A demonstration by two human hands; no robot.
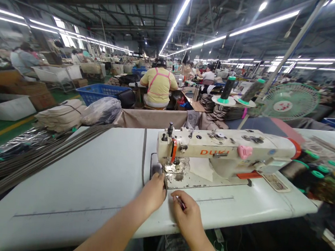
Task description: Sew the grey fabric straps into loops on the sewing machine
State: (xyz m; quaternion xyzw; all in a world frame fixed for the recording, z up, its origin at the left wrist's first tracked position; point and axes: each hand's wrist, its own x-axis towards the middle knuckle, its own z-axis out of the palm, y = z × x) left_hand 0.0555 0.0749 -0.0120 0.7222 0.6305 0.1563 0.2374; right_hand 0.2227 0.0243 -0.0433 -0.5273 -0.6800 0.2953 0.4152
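Note:
A white sewing machine (227,148) stands on the pale sewing table (92,181). Just in front of its needle area, my left hand (155,191) is closed on a dark grey-brown strip (166,188), whose end curls down past my fingers. Another length of strip (144,154) runs across the tabletop toward the far edge. To the right, my right hand (187,210) is closed around a small dark, shiny object (180,202). My fingers cover most of it, so its kind is unclear. The two hands are apart, both low over the table's front part.
A bundle of long strips (51,146) hangs over the table's left side. Thread cones (227,89) and a green fan (289,102) stand behind the machine, with more spools (317,175) at right. A person in yellow (159,83) sits ahead, near a blue basket (101,94).

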